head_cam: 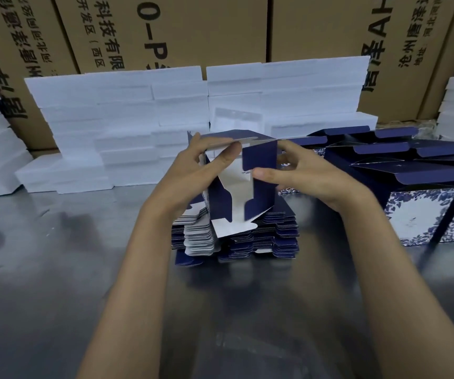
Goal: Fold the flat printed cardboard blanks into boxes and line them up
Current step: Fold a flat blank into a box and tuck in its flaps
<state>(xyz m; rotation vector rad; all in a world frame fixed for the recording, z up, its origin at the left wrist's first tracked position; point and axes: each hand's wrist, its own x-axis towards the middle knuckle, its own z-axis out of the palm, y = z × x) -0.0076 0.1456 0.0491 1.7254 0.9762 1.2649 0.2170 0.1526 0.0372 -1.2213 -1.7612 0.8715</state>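
A half-opened cardboard blank (236,184), navy outside and white inside, is held upright above the stack of flat blanks (236,239) at the table's centre. My left hand (193,173) grips its left side, thumb across the top edge. My right hand (305,173) grips its right side, thumb pressed on a navy flap. The bottom flaps hang loose and unfolded. To the right stand folded boxes (425,212) with blue floral print on white faces and open navy top flaps, lined up in rows.
The shiny metal table (83,269) stretches in front. White foam slabs (127,127) are stacked along the back and at both sides. Behind them stand large brown printed cartons (220,31). A clear plastic bag (234,119) leans on the foam.
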